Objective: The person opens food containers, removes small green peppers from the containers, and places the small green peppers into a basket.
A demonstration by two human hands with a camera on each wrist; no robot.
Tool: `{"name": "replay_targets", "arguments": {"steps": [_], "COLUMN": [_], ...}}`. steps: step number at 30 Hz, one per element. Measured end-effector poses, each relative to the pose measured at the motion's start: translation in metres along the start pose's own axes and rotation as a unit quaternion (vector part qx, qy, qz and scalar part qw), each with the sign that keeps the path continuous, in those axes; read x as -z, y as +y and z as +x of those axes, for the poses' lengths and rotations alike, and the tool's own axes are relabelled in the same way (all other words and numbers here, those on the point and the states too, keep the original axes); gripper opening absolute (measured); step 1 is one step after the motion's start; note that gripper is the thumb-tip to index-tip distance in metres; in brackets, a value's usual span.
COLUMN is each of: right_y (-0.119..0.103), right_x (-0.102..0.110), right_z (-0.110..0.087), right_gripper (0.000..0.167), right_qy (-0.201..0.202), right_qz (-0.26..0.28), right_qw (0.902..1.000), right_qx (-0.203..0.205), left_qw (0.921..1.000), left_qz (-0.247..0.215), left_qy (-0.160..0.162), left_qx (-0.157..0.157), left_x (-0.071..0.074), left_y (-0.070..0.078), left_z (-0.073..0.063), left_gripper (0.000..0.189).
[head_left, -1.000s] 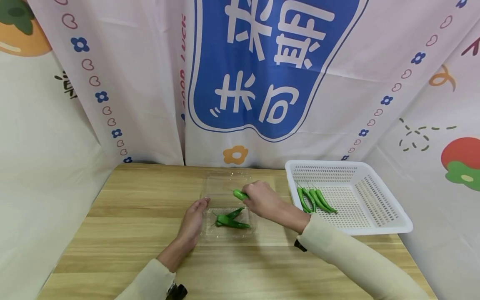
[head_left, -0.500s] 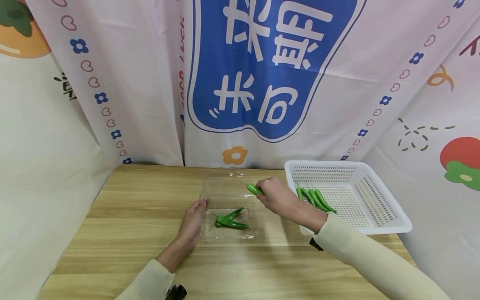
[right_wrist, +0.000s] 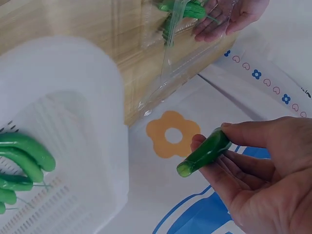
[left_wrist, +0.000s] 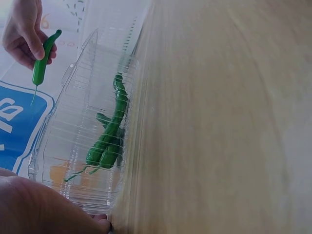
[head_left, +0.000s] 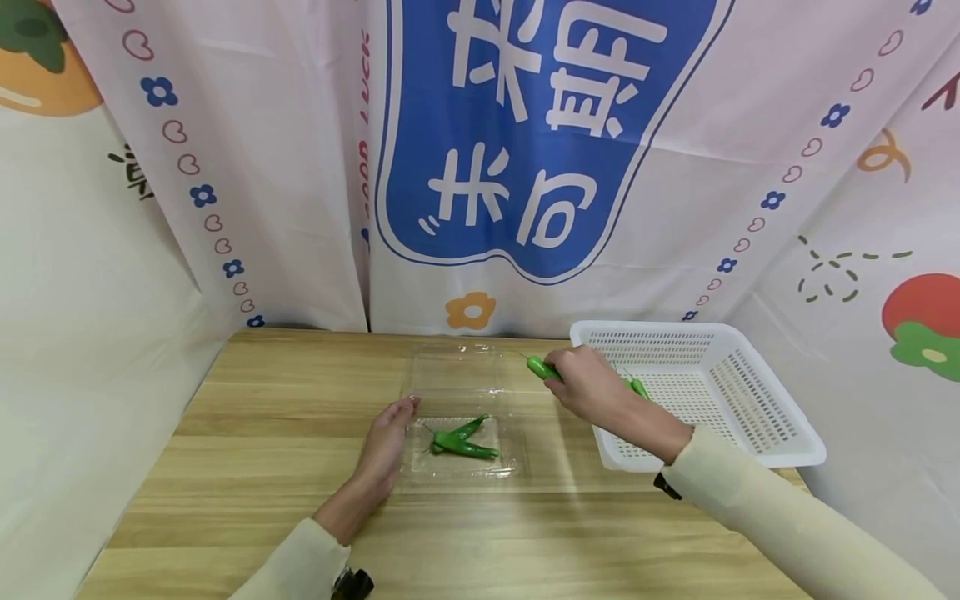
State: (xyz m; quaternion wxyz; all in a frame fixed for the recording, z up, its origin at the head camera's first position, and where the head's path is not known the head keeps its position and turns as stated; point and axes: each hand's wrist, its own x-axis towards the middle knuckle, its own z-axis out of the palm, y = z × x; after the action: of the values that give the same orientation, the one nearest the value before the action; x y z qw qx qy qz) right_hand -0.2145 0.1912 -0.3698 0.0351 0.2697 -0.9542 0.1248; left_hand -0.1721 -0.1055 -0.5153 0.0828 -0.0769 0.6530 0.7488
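Observation:
My right hand [head_left: 596, 385] pinches one green chili pepper [head_left: 540, 367] between thumb and fingers, beside the basket's left rim. In the right wrist view, the held chili pepper [right_wrist: 204, 153] points its blunt end towards the basket. A clear hinged plastic box [head_left: 506, 468] lies open on the table, its lid [head_left: 453, 367] folded back. Green chili peppers [left_wrist: 109, 136] lie crossed inside the box. My left hand [head_left: 384, 450] touches the box's left side with extended fingers. The white basket [head_left: 806, 454] holds several more chili peppers [right_wrist: 29, 151], mostly hidden by my right hand in the head view.
The box and basket stand on a wood-grain table [head_left: 247, 467], with a gap between them. Behind it hangs a printed cloth [head_left: 300, 167] that meets the table's back edge. More printed cloth walls flank both sides.
My right hand has moved right with the chili pepper, from above the box to the basket's left rim. The left hand and the peppers in the box stay in place.

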Motion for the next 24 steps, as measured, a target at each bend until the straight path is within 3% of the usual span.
{"name": "replay_targets", "arguments": {"steps": [9, 15, 24], "right_y": [0.015, 0.030, 0.055], "right_x": [0.010, 0.016, 0.024], "right_z": [-0.006, -0.011, -0.017], "right_gripper": [0.017, 0.008, 0.018], "right_qy": [0.002, 0.019, 0.022], "right_qz": [0.002, -0.008, -0.016], "right_qw": [0.9994, 0.9992, 0.9979], "right_qx": [-0.035, -0.035, -0.059], "left_qw": [1.0000, 1.0000, 1.0000], "left_qz": [0.001, 0.004, 0.007], "left_qy": [0.003, 0.003, -0.002], "left_qx": [0.001, -0.003, -0.002], "left_x": [0.000, 0.000, 0.000], "left_y": [-0.001, -0.002, 0.001], "left_z": [0.001, 0.002, 0.000], "left_gripper": [0.050, 0.050, 0.050]}}
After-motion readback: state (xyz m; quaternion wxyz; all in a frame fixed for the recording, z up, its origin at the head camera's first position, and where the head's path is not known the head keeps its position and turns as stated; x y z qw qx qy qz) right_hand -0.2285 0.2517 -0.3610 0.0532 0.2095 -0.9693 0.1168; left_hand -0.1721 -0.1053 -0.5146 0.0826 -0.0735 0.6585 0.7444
